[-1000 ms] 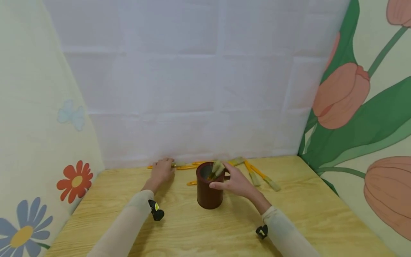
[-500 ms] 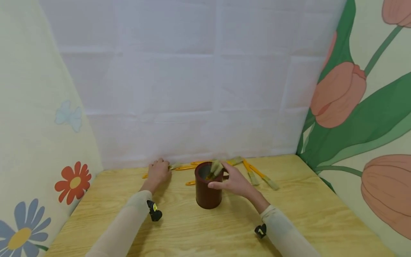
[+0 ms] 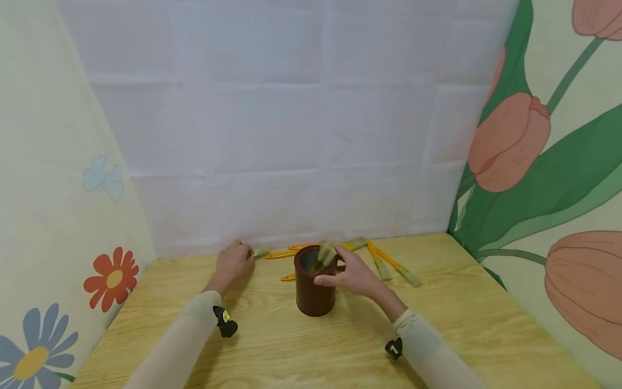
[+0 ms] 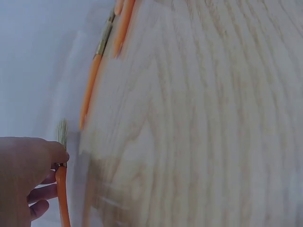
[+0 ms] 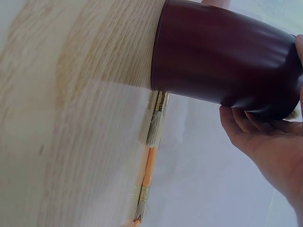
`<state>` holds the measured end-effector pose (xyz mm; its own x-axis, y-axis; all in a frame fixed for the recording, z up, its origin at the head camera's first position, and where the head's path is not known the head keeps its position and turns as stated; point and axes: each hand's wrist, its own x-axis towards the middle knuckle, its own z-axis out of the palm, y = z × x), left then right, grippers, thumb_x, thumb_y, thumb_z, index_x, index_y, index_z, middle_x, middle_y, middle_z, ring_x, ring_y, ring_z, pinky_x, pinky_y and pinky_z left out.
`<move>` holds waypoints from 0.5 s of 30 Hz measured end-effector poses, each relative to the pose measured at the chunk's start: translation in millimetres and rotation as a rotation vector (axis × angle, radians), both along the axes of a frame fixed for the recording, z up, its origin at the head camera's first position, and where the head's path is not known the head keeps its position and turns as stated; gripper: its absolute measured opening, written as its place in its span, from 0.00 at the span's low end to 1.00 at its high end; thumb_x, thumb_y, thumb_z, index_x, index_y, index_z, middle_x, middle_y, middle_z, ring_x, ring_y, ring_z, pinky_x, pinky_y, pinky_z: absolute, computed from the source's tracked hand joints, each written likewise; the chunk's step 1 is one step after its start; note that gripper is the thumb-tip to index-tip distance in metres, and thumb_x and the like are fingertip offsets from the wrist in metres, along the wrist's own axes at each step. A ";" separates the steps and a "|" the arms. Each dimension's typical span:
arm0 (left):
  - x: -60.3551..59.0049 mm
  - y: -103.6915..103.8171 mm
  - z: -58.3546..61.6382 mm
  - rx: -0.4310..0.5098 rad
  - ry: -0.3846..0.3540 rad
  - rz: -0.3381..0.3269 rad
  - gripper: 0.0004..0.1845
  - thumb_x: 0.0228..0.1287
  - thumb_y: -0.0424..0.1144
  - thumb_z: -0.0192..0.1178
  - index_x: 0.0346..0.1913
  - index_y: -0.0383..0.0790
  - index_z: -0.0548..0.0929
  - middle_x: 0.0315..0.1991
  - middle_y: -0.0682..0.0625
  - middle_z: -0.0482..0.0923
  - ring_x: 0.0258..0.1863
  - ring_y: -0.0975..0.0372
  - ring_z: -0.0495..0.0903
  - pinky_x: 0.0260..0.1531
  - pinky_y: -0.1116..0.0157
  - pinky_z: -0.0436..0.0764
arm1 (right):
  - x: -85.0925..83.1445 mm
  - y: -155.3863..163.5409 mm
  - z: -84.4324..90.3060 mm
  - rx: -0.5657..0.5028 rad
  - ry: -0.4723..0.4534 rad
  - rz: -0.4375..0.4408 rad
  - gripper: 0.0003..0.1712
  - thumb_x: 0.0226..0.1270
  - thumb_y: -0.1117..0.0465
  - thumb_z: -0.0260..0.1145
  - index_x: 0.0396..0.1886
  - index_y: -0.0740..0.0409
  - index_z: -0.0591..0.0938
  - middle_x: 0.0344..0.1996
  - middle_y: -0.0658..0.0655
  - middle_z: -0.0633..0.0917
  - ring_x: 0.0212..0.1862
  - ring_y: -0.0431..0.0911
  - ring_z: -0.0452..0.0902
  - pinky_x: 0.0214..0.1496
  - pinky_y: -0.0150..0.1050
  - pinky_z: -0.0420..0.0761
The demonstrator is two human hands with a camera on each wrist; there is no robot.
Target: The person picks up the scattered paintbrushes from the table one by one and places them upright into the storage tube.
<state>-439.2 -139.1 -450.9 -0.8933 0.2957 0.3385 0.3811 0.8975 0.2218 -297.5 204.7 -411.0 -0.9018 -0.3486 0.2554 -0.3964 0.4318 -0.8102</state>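
My left hand is at the back edge of the table, left of the cup. It pinches a paintbrush near the metal band; the brush has an orange handle and pale bristles. In the head view the hand covers most of that handle. A dark red-brown cup stands upright at the middle of the table. My right hand grips the cup by its upper right side, thumb on the near side. Paintbrush bristles stick up out of the cup and lean right.
Several orange-handled paintbrushes lie behind the cup, among them one brush along the back edge. To the right lie two slanted brushes, one brush beside another brush. A white cloth wall rises right behind the table.
My left hand has shifted a little left along the back edge, drawing the paintbrush with it, away from its neighbour. The right hand stays on the cup.
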 end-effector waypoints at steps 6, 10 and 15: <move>1.4 -0.2 6.4 0.064 0.106 -0.063 0.10 0.65 0.37 0.67 0.43 0.33 0.87 0.35 0.44 0.77 0.34 0.51 0.78 0.34 0.48 0.79 | -0.3 -0.9 -2.5 0.011 -0.009 -0.009 0.58 0.59 0.39 0.77 0.82 0.49 0.57 0.74 0.54 0.66 0.68 0.51 0.70 0.61 0.50 0.76; 4.6 11.4 19.4 0.120 0.173 -0.099 0.09 0.66 0.37 0.66 0.44 0.35 0.87 0.36 0.45 0.77 0.32 0.53 0.77 0.33 0.51 0.79 | -0.2 -1.0 -2.2 0.007 0.000 -0.008 0.58 0.59 0.40 0.77 0.81 0.49 0.58 0.74 0.54 0.66 0.68 0.52 0.70 0.62 0.51 0.76; 15.2 32.5 45.6 0.195 0.190 -0.152 0.11 0.71 0.40 0.63 0.49 0.35 0.86 0.42 0.44 0.78 0.36 0.53 0.80 0.35 0.53 0.81 | 0.2 1.3 -0.9 -0.004 -0.007 -0.012 0.57 0.59 0.40 0.78 0.81 0.49 0.59 0.73 0.53 0.67 0.67 0.50 0.71 0.62 0.51 0.76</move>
